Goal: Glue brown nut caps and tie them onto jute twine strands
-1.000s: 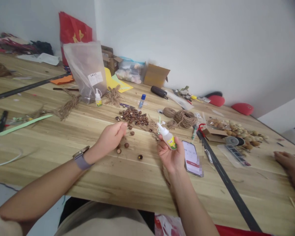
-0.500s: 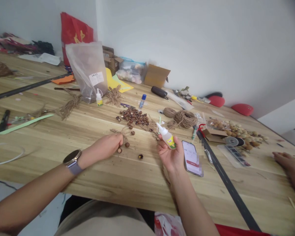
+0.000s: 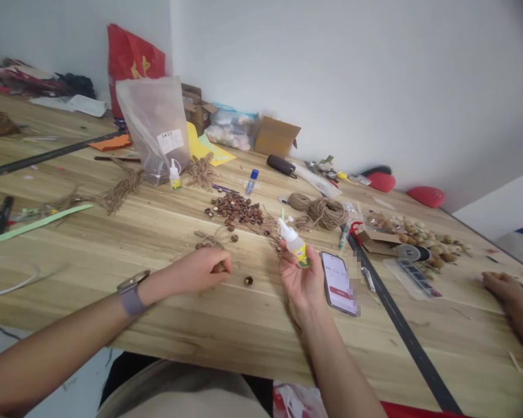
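My right hand (image 3: 302, 284) is closed around a small glue bottle (image 3: 297, 251) with a white nozzle and a yellow-green label; the nozzle tilts up and left. My left hand (image 3: 207, 269) hovers low over the wood with its fingers curled together, and what they hold, if anything, is hidden. Just right of its fingertips lies a single dark nutshell (image 3: 249, 280) with something yellow inside. Beyond the left hand are thin strands of twine (image 3: 213, 238) among a few loose shells. A heap of brown nutshells (image 3: 239, 208) lies farther back.
A phone (image 3: 340, 284) lies right of my right hand. Behind stand a second glue bottle (image 3: 175, 175), a glue stick (image 3: 251, 182) and a clear plastic bag (image 3: 154, 128). Twine balls (image 3: 326, 212) sit at centre right. Another person's hand (image 3: 505, 290) rests at the right.
My left hand has drawn back from the twine, nearer to me and a little right, with the wrist turned. Two shells beside it no longer show. The right hand keeps the glue bottle nearly still.
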{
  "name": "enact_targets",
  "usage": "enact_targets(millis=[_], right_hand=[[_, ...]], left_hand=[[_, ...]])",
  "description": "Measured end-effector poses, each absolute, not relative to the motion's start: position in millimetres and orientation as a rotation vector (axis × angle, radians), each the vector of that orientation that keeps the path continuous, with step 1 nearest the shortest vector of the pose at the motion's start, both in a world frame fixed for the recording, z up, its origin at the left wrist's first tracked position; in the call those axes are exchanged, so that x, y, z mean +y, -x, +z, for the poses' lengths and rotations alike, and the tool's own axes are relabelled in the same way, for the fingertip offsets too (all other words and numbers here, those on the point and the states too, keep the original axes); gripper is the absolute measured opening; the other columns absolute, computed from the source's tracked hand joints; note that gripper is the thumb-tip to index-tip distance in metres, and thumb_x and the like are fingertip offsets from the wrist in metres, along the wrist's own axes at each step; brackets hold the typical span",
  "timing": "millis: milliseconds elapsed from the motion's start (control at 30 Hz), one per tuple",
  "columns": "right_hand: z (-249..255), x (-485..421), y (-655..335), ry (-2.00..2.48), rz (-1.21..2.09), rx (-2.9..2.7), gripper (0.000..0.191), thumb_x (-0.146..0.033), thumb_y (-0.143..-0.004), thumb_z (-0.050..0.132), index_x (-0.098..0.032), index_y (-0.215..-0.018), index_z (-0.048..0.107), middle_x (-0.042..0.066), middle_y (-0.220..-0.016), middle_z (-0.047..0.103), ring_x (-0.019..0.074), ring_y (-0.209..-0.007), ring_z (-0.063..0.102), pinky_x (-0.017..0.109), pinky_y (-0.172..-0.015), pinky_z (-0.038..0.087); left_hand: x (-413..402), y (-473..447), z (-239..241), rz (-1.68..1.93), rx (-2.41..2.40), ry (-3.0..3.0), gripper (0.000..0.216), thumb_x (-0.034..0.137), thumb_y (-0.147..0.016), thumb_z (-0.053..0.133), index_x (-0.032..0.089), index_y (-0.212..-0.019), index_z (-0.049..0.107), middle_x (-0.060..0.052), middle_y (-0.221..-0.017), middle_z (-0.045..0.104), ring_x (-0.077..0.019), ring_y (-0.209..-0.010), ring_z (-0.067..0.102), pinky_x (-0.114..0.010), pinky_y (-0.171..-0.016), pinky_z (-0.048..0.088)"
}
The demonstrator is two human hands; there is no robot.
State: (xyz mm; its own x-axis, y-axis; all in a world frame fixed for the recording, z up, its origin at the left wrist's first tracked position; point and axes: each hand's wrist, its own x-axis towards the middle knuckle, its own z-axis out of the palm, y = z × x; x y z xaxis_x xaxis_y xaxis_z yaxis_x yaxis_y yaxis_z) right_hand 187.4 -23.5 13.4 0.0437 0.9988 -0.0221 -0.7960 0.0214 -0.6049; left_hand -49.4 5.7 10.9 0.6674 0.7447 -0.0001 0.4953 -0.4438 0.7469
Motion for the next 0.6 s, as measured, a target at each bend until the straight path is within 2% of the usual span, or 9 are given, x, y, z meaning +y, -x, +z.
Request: enact_targets(millis=[67, 133, 200, 367, 467, 600], right_hand=[[12.0, -24.0, -188.1, 0.495, 1.483, -0.456, 0.019, -0.025, -0.072, 0.072, -0.019, -0.087, 0.063, 0.002, -0.081, 0.070, 0.0043, -0.050, 0.050, 0.013, -0.046, 0.049], [10.5, -24.0, -188.9, 0.471, 1.489, -0.439, 0.022, -0.024, -0.070, 0.075, -0.020, -0.087, 0.062, -0.002, -0.076, 0.067, 0.0037, -0.050, 0.049, 0.012, -0.046, 0.048], [9.1, -23.6, -189.3, 0.474, 1.490, -0.439, 0.024, -0.024, -0.068, 0.077, -0.021, -0.086, 0.061, -0.004, -0.074, 0.064, 0.0034, -0.050, 0.049, 0.012, -0.045, 0.047], [8.0, -22.3, -188.3, 0.516, 1.474, -0.484, 0.022, -0.027, -0.070, 0.076, -0.021, -0.083, 0.061, -0.005, -0.069, 0.059, 0.0050, -0.050, 0.047, 0.016, -0.045, 0.047], [8.3, -22.5, -186.3, 0.529, 1.462, -0.479, 0.024, -0.029, -0.066, 0.080, -0.021, -0.080, 0.061, -0.005, -0.067, 0.058, 0.0053, -0.050, 0.046, 0.016, -0.044, 0.046], [8.5, -22.7, -182.6, 0.574, 1.437, -0.417, 0.036, -0.029, -0.057, 0.086, -0.021, -0.083, 0.063, -0.006, -0.071, 0.062, 0.0044, -0.051, 0.048, 0.015, -0.045, 0.045]], left_hand=[[5.5, 37.9, 19.1, 0.504, 0.884, -1.749, 0.006, 0.020, -0.079, 0.054, 0.016, -0.083, 0.058, -0.003, -0.081, 0.066, -0.0129, -0.057, 0.055, -0.026, -0.053, 0.043], [6.2, 25.7, 25.0, 0.552, 0.827, -1.461, 0.004, 0.018, -0.076, 0.059, 0.015, -0.078, 0.058, -0.002, -0.081, 0.066, -0.0094, -0.050, 0.053, -0.024, -0.050, 0.044], [7.3, 15.5, 28.6, 0.610, 0.737, -1.209, 0.006, 0.016, -0.073, 0.064, 0.013, -0.078, 0.062, -0.002, -0.077, 0.066, -0.0080, -0.051, 0.053, -0.023, -0.053, 0.047], [8.8, 6.1, 30.4, 0.705, 0.529, -0.845, 0.024, 0.010, -0.075, 0.069, 0.011, -0.099, 0.068, -0.007, -0.094, 0.070, -0.0116, -0.071, 0.066, -0.026, -0.074, 0.055], [8.4, 7.7, 27.0, 0.753, 0.548, -0.775, 0.025, 0.007, -0.076, 0.069, 0.011, -0.101, 0.068, -0.008, -0.096, 0.071, -0.0125, -0.075, 0.069, -0.025, -0.077, 0.056], [8.3, 11.3, 18.7, 0.826, 0.551, -0.690, 0.021, 0.002, -0.074, 0.068, 0.010, -0.093, 0.069, -0.007, -0.092, 0.072, -0.0106, -0.070, 0.068, -0.021, -0.074, 0.057]])
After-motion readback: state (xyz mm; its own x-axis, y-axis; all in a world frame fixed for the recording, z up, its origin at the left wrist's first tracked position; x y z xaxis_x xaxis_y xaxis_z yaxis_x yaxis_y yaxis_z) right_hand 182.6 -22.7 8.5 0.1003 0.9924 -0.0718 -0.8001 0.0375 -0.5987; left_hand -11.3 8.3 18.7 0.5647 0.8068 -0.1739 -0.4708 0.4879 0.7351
